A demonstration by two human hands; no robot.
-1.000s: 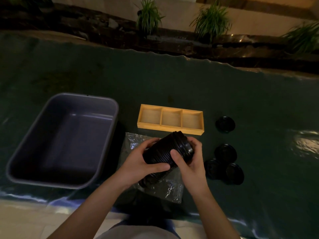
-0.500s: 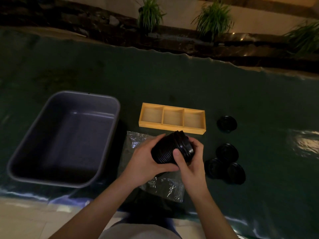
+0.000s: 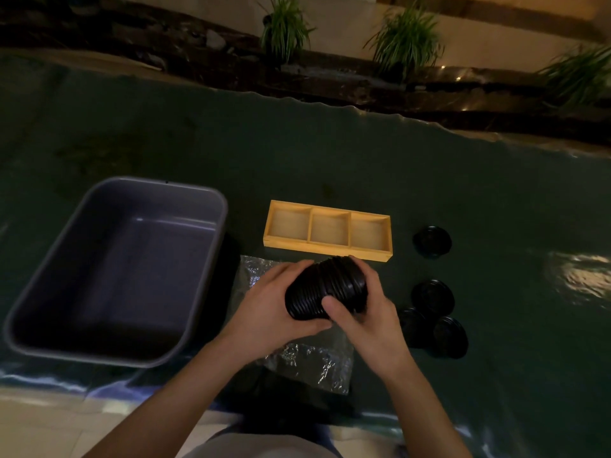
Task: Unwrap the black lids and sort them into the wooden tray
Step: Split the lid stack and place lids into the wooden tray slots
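We hold a sideways stack of black lids between both hands: our left hand curls around its near end, our right hand grips the far end, thumb across the ribs. No writing is legible. Beneath lies crinkled clear plastic wrap. Just beyond sits the three-compartment wooden tray, a grey plastic tub to its left, and loose black lids to our right.
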